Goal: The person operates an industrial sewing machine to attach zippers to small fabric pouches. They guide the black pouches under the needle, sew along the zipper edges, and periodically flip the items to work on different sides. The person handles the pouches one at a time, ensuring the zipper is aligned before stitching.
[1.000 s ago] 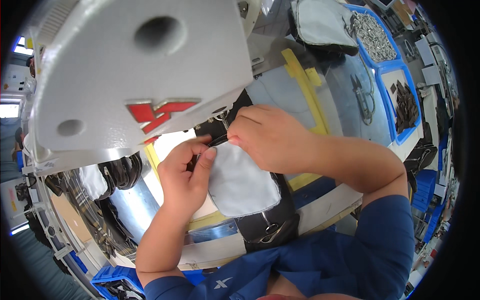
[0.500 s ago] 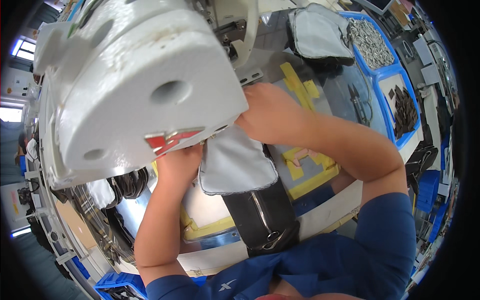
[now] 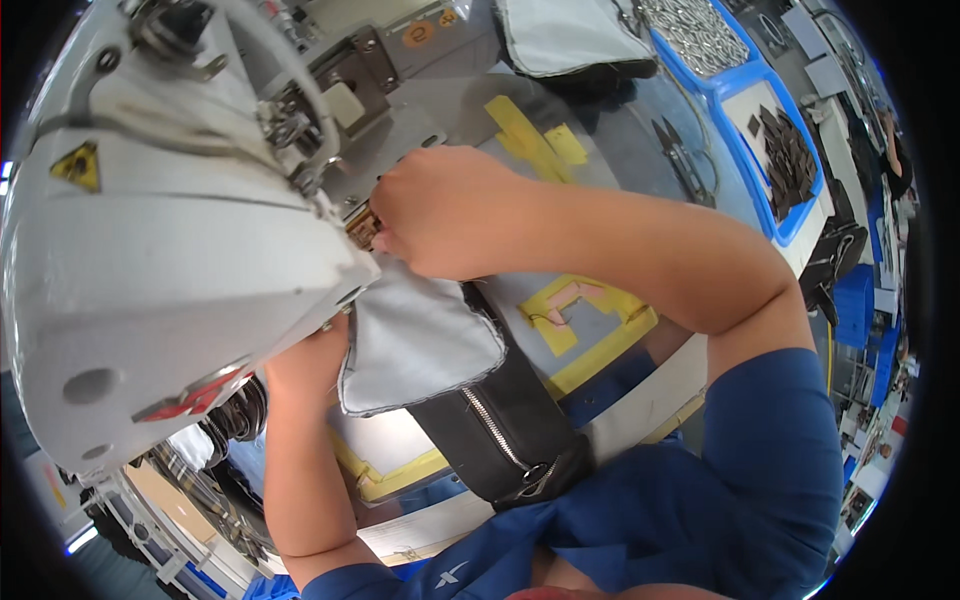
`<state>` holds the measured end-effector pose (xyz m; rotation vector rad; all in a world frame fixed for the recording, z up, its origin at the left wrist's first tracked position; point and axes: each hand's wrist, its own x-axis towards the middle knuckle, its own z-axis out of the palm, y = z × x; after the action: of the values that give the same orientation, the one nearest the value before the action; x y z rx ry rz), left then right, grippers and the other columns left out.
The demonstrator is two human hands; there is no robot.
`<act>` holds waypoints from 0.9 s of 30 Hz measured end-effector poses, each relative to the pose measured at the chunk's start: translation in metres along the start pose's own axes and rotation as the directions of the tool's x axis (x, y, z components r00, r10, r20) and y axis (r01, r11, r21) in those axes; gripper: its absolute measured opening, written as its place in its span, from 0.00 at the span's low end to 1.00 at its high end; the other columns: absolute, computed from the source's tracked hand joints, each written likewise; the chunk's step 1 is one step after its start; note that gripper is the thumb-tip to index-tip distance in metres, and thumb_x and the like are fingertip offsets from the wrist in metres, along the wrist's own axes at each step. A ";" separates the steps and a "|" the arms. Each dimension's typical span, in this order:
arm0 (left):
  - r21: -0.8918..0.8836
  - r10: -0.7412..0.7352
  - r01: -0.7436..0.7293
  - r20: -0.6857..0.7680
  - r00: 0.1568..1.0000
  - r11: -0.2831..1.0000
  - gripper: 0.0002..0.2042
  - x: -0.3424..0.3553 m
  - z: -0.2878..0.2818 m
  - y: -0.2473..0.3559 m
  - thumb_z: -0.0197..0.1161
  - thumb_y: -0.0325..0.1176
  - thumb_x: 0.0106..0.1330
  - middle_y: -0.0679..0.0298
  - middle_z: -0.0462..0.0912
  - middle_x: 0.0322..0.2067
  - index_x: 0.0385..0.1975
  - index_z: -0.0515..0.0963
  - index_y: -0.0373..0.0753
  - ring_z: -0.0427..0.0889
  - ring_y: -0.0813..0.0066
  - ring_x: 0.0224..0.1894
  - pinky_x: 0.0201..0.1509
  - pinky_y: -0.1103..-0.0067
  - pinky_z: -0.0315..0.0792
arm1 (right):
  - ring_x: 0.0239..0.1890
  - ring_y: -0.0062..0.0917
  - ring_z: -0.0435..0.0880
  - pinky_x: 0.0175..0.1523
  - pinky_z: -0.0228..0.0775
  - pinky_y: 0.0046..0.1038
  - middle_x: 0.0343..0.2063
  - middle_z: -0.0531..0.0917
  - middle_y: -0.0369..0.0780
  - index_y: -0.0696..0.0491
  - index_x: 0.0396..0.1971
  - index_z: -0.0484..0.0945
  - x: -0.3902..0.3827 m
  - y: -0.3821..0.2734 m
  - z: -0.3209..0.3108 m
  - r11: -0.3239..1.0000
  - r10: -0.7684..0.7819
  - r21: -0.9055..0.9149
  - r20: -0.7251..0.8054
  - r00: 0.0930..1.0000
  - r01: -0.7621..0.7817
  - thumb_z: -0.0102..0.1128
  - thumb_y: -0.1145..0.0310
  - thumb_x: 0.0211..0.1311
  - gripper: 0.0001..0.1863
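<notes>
A black bag piece with a silver zipper (image 3: 495,430) lies on the table in front of me, its grey-white lining (image 3: 420,345) turned out toward the sewing machine (image 3: 190,270). My right hand (image 3: 445,210) is closed beside the needle area, fingers curled next to a small brass-coloured part (image 3: 363,230); what they grip is hidden. On the lining's left side is my left hand (image 3: 312,352), its fingers covered by the machine head. The lining runs up under the machine between both hands.
Blue trays on the right hold metal zipper pulls or similar small parts (image 3: 695,35) and dark brown pieces (image 3: 790,165). Scissors (image 3: 685,160) lie beside them. Another lined black piece (image 3: 575,40) sits at the back. Yellow tape (image 3: 590,360) marks the tabletop.
The view has shifted, so the machine appears farther left and its needle side shows more. My right hand stays closed by the needle area, with the brass-coloured part now visible.
</notes>
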<state>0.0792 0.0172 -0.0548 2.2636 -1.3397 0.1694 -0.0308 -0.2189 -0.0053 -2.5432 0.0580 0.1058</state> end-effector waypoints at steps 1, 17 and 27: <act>-0.003 -0.001 0.001 -0.003 1.000 1.000 0.12 -0.001 0.000 -0.002 0.81 0.29 0.60 0.56 0.93 0.38 0.41 0.89 0.33 0.92 0.62 0.40 0.49 0.69 0.83 | 0.37 0.53 0.89 0.43 0.81 0.49 0.27 0.88 0.52 0.61 0.30 0.87 0.001 -0.002 -0.001 1.000 0.019 0.007 0.018 1.000 -0.019 0.65 0.60 0.70 0.18; -0.023 -0.004 0.002 -0.092 0.996 1.000 0.14 0.003 0.003 0.005 0.84 0.31 0.57 0.57 0.93 0.37 0.41 0.89 0.35 0.92 0.60 0.39 0.46 0.69 0.83 | 0.45 0.49 0.92 0.48 0.85 0.47 0.37 0.91 0.50 0.57 0.36 0.90 0.006 -0.006 -0.001 0.994 0.097 -0.064 0.048 0.994 -0.093 0.67 0.62 0.64 0.13; -0.223 -0.081 0.051 -0.127 0.989 0.973 0.12 0.001 0.008 0.010 0.84 0.28 0.56 0.59 0.92 0.34 0.38 0.90 0.35 0.91 0.64 0.36 0.43 0.70 0.83 | 0.43 0.51 0.90 0.49 0.84 0.47 0.33 0.90 0.51 0.60 0.35 0.89 0.003 0.004 -0.003 0.990 0.065 -0.127 0.036 0.997 -0.060 0.67 0.58 0.68 0.17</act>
<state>0.0699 0.0088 -0.0575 2.0696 -1.1512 0.1419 -0.0278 -0.2245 -0.0051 -2.6643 0.1190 0.1903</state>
